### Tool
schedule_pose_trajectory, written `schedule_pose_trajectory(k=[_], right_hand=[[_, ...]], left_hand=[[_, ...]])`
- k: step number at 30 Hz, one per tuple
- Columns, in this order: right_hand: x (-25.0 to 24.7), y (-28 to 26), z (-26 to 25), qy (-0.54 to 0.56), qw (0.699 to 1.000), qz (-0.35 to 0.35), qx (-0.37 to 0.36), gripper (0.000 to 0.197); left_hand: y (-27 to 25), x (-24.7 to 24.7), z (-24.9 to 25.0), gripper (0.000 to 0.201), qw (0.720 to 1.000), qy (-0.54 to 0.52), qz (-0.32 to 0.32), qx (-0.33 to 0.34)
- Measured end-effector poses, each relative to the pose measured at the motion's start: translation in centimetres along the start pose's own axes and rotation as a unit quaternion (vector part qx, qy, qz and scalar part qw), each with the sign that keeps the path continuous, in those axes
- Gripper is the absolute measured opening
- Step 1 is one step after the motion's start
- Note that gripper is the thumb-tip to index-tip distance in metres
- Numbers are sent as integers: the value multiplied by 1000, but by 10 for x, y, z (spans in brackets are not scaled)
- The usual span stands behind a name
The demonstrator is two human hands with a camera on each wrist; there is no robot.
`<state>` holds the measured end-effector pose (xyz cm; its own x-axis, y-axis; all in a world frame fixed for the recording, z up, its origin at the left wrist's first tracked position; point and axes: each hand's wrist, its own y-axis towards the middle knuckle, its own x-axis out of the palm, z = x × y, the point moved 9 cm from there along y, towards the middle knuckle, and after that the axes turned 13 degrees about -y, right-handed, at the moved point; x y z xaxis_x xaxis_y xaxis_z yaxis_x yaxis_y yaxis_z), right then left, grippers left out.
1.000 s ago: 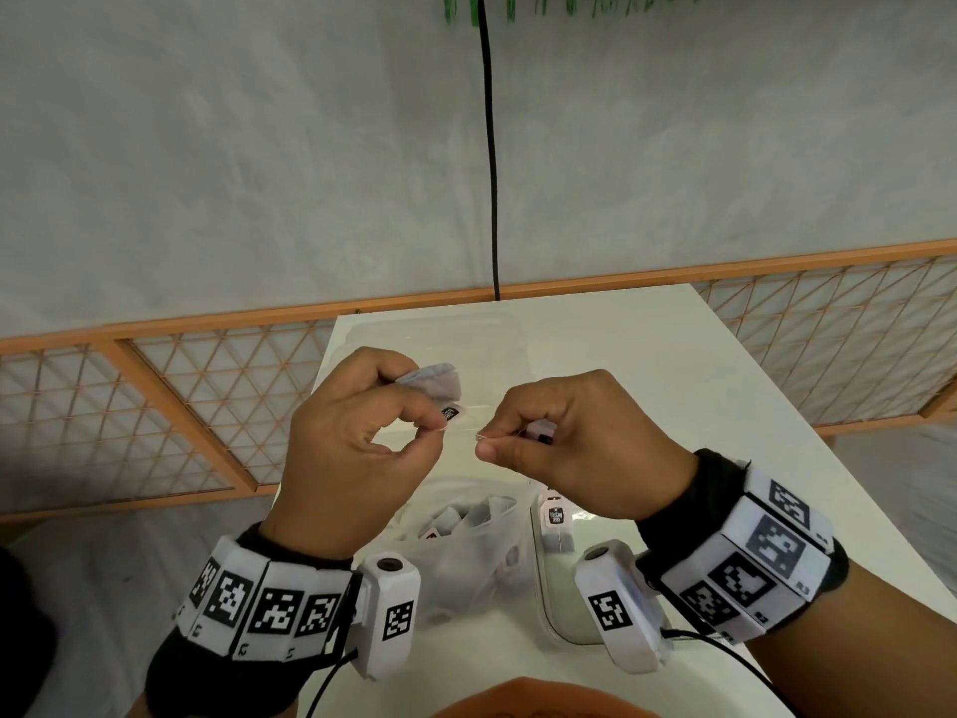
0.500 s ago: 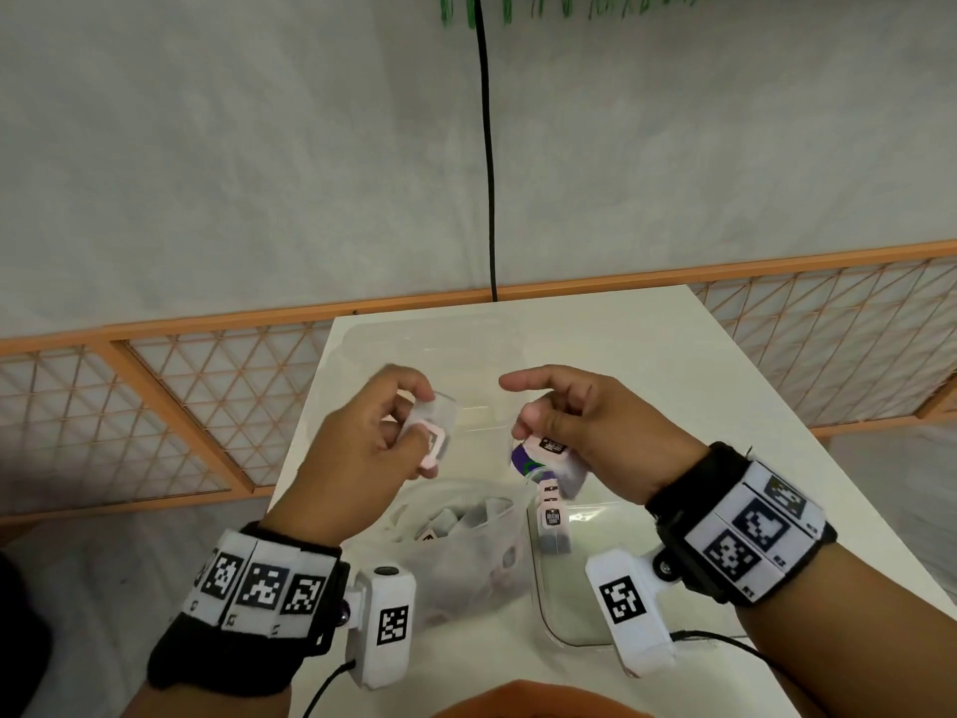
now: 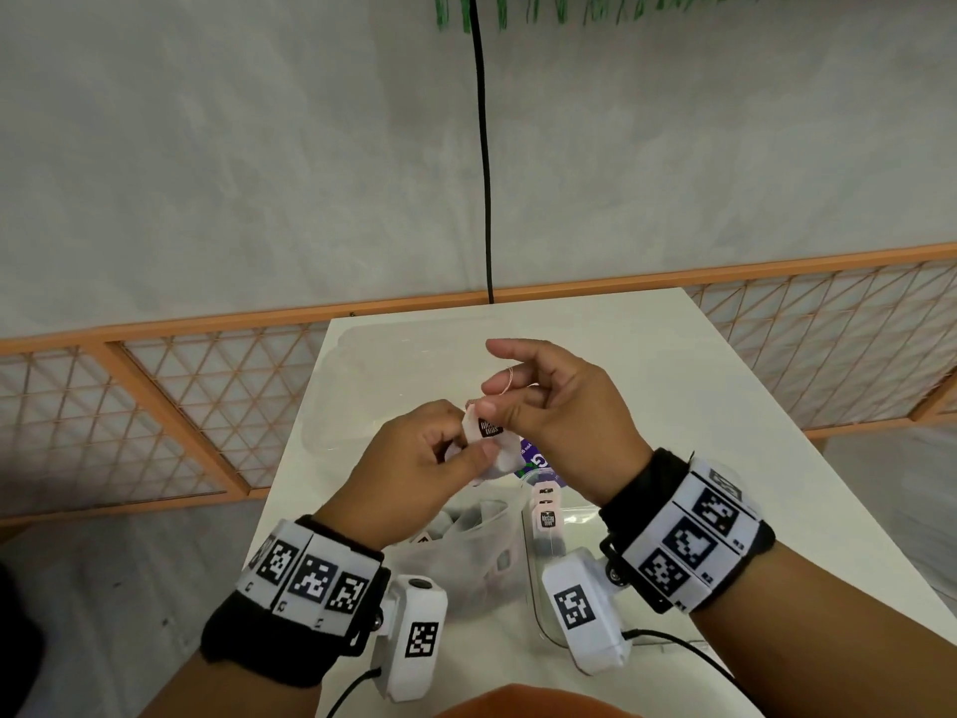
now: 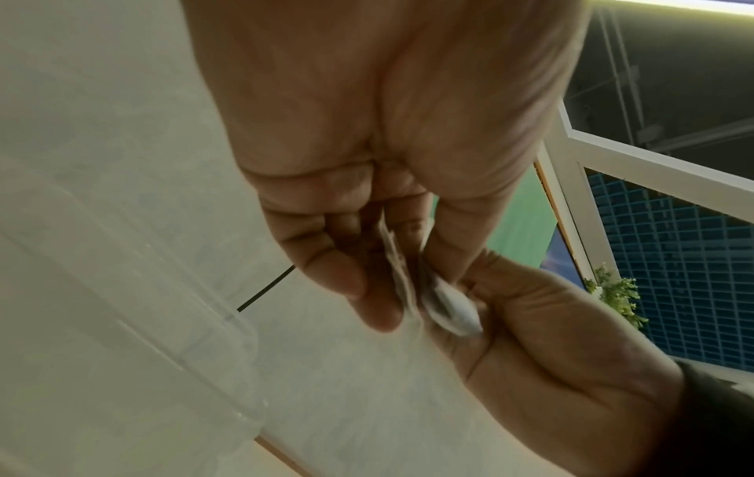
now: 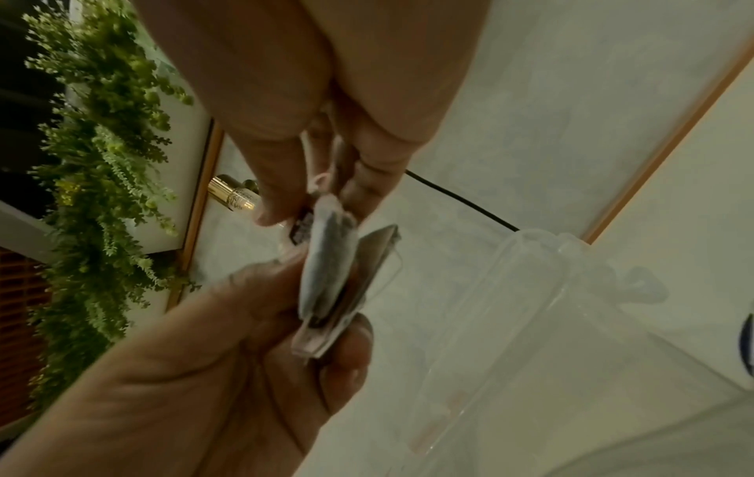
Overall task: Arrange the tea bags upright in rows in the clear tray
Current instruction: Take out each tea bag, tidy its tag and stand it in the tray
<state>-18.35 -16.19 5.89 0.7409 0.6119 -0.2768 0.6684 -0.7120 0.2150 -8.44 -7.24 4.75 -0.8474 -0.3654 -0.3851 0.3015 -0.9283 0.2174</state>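
The left hand [image 3: 419, 458] is curled and pinches a white tea bag [image 3: 497, 448] by its lower part, up in the air over the near middle of the table [image 3: 699, 406]. The right hand [image 3: 554, 406] pinches the top of the same bag, by its little paper tag [image 3: 489, 426], with finger and thumb, and its other fingers stick out. A thin string [image 3: 510, 378] loops over one right finger. The bag looks very light and soft, like a tiny pillow, so it will likely bend and flop. The paper could tear if squeezed hard or tugged by the string. The best place to hold it is probably the flat sides, near the top edge, so it hangs straight down. Under the hands, on the left, is a plastic bag [image 3: 466, 551] with more tea bags inside. Just right of it is the clear tray [image 3: 549, 629], with a few tea bags [image 3: 548, 515] standing along its left side. A clear lid [image 4: 122, 290] lies farther back on the table.
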Motion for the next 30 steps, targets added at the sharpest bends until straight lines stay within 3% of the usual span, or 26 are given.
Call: schedule_pose_trajectory(k=[3,5,8,12,15,20,30], right_hand=[[0,-2,5,-58,998,-13,12,23],[0,-4,10,-26,999,-38,25,7],[-9,-2,23,59,995,-39,67,7],[-28,-1,24,-17,998,-28,49,8],[-33,-3,23,-124,991,-39,29,8],[-30,-8,26,-115,990,-77,31,10],[-2,-16,16,-169,974,-152,3,11]], left_hand=[[-1,-4,-4,42,999,-29,14,-17],[-2,-5,-7,33,996,-78,13,-44],[-3,-5,-14,4,993,-80,-10,-84],[-5,-14,-17,26,993,52,-35,-95],[-3,-24,-18,39,989,115,-11,-97],[-1,-40,-10,18,990,110,53,-77],[1,-38,10,15,978,201,36,-30]])
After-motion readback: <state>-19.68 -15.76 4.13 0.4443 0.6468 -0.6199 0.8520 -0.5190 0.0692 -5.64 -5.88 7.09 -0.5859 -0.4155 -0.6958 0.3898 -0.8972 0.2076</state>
